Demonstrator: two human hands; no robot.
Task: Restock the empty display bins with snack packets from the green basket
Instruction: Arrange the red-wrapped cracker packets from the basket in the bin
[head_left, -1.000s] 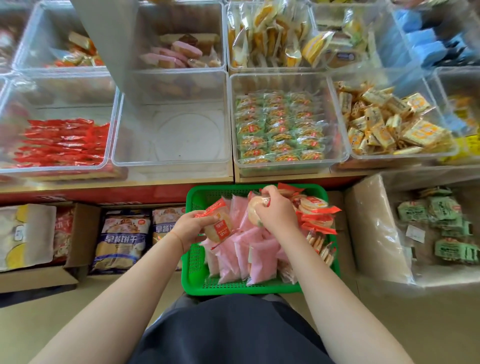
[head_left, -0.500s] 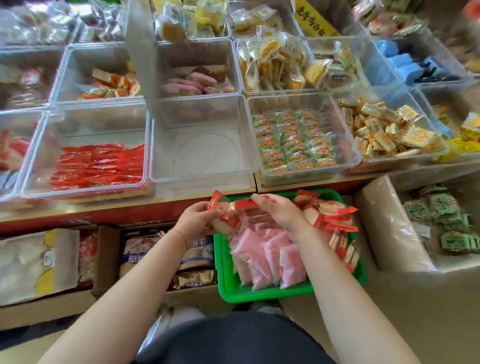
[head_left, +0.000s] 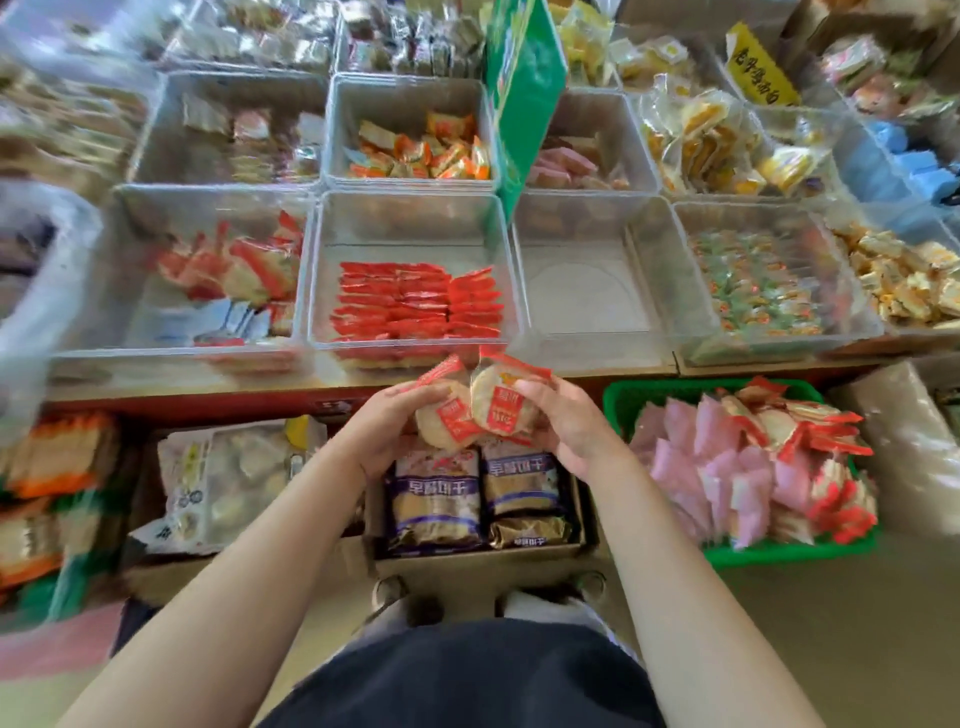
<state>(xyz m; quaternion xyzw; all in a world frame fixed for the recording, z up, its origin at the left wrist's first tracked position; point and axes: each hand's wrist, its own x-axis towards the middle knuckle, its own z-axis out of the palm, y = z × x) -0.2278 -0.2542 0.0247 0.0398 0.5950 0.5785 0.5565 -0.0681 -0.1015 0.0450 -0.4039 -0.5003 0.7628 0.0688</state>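
My left hand (head_left: 382, 428) and my right hand (head_left: 563, 423) together hold a small bunch of round cracker packets with red ends (head_left: 470, 408), just below the front edge of the shelf. Directly above them a clear bin (head_left: 410, 223) holds neat rows of the same red packets (head_left: 415, 304). To its right stands an empty clear bin (head_left: 587, 291). The green basket (head_left: 779, 556) sits on the floor at my right, with pink packets (head_left: 691, 462) and more red cracker packets (head_left: 810, 431) in it.
Other clear bins hold mixed red packets (head_left: 234, 270), green sweets (head_left: 753, 286) and yellow packets (head_left: 909, 280). A green sign (head_left: 524, 88) stands between the back bins. Cardboard boxes with bagged biscuits (head_left: 467, 499) sit under the shelf in front of my feet.
The view has swung left, so the basket now lies at my right. Both hands have lifted out of the basket with the cracker packets and now sit below the bin of red packets.
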